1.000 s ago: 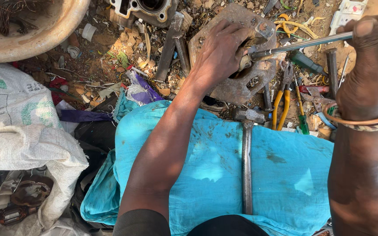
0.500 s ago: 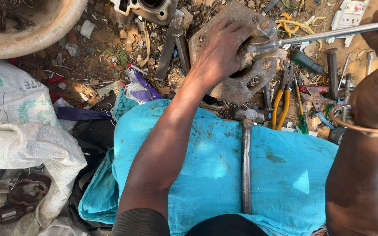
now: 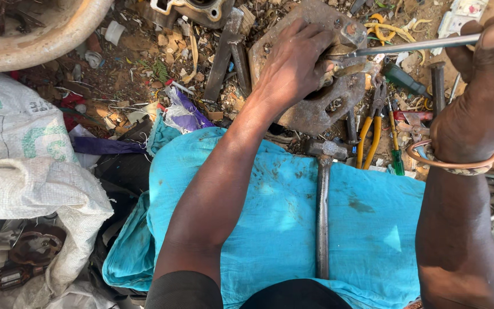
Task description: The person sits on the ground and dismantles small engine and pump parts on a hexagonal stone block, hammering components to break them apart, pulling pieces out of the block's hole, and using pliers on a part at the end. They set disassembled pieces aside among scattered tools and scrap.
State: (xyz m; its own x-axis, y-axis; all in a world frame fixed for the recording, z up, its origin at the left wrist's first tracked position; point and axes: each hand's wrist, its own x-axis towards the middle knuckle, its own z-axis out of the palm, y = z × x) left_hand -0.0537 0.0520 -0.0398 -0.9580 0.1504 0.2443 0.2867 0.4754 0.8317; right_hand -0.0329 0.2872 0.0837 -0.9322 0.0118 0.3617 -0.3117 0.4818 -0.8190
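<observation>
My left hand (image 3: 295,66) presses down on a rusty flat metal casting (image 3: 321,109) lying on the dirt, fingers wrapped over its upper part near a small fitting. My right hand (image 3: 481,97), with a copper bangle at the wrist, is closed around a long thin steel rod (image 3: 413,46) whose tip reaches the fitting under my left fingers. A hammer with a metal handle (image 3: 322,212) lies on a turquoise cloth (image 3: 258,229) between my forearms.
Yellow-handled pliers (image 3: 370,129), a green-handled screwdriver (image 3: 397,154) and other tools lie beside the casting. A grey engine part (image 3: 192,8) and a rusty basin rim (image 3: 41,34) sit at the top. White sacks (image 3: 24,166) are piled on the left.
My right hand has lifted slightly, tilting the rod's outer end upward. My left hand stays on the casting. The view has shifted a little.
</observation>
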